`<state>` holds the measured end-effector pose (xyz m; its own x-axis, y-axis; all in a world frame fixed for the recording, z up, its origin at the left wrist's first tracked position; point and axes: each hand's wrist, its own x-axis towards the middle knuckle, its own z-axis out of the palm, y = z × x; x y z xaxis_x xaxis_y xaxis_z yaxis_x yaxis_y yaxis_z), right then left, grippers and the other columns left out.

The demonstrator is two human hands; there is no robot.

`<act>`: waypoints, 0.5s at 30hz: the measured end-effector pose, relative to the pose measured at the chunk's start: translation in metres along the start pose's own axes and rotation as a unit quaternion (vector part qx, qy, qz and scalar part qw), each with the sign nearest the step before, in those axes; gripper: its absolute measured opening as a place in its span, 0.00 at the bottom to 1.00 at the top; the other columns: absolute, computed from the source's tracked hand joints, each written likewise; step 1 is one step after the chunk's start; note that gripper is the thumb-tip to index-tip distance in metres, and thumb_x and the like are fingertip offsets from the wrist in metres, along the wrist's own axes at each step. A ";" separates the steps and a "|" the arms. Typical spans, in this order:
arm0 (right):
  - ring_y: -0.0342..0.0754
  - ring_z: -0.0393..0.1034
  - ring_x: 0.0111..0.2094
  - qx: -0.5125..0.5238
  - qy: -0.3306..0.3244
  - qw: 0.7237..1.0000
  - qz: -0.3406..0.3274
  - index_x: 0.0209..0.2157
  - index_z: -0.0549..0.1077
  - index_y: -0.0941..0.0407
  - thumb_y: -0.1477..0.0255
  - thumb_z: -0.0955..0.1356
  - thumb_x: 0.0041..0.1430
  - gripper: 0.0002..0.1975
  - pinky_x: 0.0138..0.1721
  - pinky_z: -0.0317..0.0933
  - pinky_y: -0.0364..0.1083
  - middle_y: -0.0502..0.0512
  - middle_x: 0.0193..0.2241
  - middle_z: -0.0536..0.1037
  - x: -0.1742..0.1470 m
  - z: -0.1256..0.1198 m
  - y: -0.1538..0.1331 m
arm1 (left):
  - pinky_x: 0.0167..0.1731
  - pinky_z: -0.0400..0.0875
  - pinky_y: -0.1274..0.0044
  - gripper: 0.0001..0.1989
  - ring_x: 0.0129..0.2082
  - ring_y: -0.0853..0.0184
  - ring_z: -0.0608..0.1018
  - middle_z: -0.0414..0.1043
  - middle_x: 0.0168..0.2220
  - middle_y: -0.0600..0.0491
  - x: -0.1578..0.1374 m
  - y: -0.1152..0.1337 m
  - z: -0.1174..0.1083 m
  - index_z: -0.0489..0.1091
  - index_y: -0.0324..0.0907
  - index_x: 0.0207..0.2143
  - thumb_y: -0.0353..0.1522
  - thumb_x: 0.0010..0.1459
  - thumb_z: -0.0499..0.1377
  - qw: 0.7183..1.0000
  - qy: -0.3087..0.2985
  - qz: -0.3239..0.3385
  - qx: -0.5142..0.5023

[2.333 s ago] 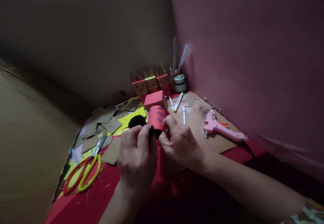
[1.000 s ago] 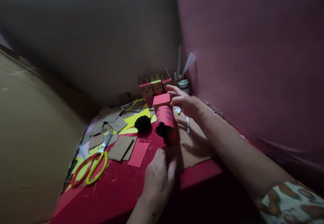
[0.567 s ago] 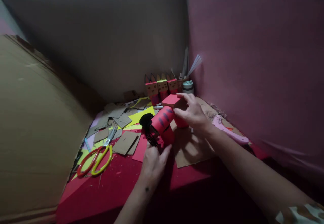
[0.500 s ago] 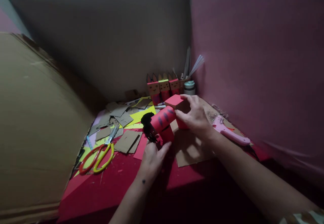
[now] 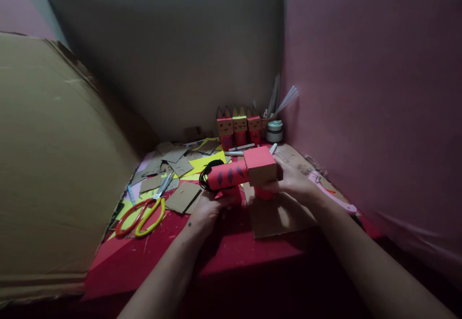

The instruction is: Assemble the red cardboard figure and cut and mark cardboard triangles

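Note:
Between my hands is a papercraft figure made of a red tube (image 5: pixel 228 174) with dark purple marks. Black yarn (image 5: pixel 205 177) hangs in a loose bunch at the tube's left end. A box (image 5: pixel 260 165) with a red top and brown cardboard side joins the right end, and a red upright piece shows under it. My left hand (image 5: pixel 211 208) is closed around the lower left part, its fingertips partly hidden. My right hand (image 5: pixel 294 182) grips the figure from the right, at the box and the red piece below; some fingers are out of sight behind it.
Scissors (image 5: pixel 144 215) with red and yellow handles lie left among cardboard scraps (image 5: pixel 184 197) and yellow paper (image 5: pixel 202 165). Small box-headed figures (image 5: pixel 240 124) and a lidded jar (image 5: pixel 274 131) stand behind. A pink glue gun (image 5: pixel 334 196) lies right. A cardboard sheet (image 5: pixel 277 220) lies beneath.
The figure has turned from slanting to nearly level, its box end coming closer and lower. My right hand has shifted from the box's top edge down to its right side. The view has shifted slightly.

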<state>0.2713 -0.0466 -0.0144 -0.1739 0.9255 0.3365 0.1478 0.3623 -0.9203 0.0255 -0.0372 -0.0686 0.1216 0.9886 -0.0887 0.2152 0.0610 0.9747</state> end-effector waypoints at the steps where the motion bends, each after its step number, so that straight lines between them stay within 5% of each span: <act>1: 0.54 0.74 0.39 0.010 -0.022 0.999 0.024 0.50 0.73 0.56 0.72 0.76 0.41 0.31 0.40 0.70 0.51 0.56 0.40 0.79 -0.001 0.000 0.002 | 0.32 0.77 0.73 0.13 0.33 0.68 0.78 0.75 0.41 0.51 0.003 -0.002 0.000 0.71 0.38 0.47 0.38 0.65 0.60 1.000 -0.001 -0.003 -0.002; 4: 0.55 0.73 0.40 0.010 -0.025 0.997 0.070 0.47 0.71 0.56 0.73 0.77 0.39 0.29 0.40 0.68 0.52 0.56 0.40 0.78 -0.005 0.001 0.005 | 0.41 0.78 0.66 0.17 0.43 0.62 0.79 0.74 0.50 0.47 0.011 0.000 -0.001 0.70 0.40 0.52 0.38 0.65 0.60 1.000 -0.014 -0.005 -0.008; 12: 0.56 0.72 0.45 0.035 0.023 0.999 0.020 0.52 0.65 0.53 0.80 0.75 0.37 0.37 0.41 0.69 0.51 0.55 0.45 0.77 -0.025 0.011 -0.002 | 0.45 0.77 0.62 0.19 0.48 0.59 0.78 0.72 0.54 0.46 0.038 0.034 -0.001 0.69 0.41 0.54 0.38 0.64 0.61 0.994 -0.105 0.039 -0.019; 15: 0.54 0.73 0.41 0.023 0.029 0.999 0.039 0.47 0.69 0.53 0.77 0.77 0.39 0.30 0.39 0.69 0.51 0.54 0.41 0.79 -0.031 0.010 0.000 | 0.46 0.77 0.62 0.19 0.48 0.59 0.77 0.72 0.54 0.46 0.052 0.042 0.005 0.69 0.41 0.54 0.38 0.64 0.61 0.990 -0.130 0.053 -0.018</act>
<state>0.2671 -0.0761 -0.0268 -0.1076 0.9560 0.2731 0.1135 0.2847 -0.9519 0.0460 0.0164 -0.0335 0.3871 0.9215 -0.0310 0.1532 -0.0311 0.9877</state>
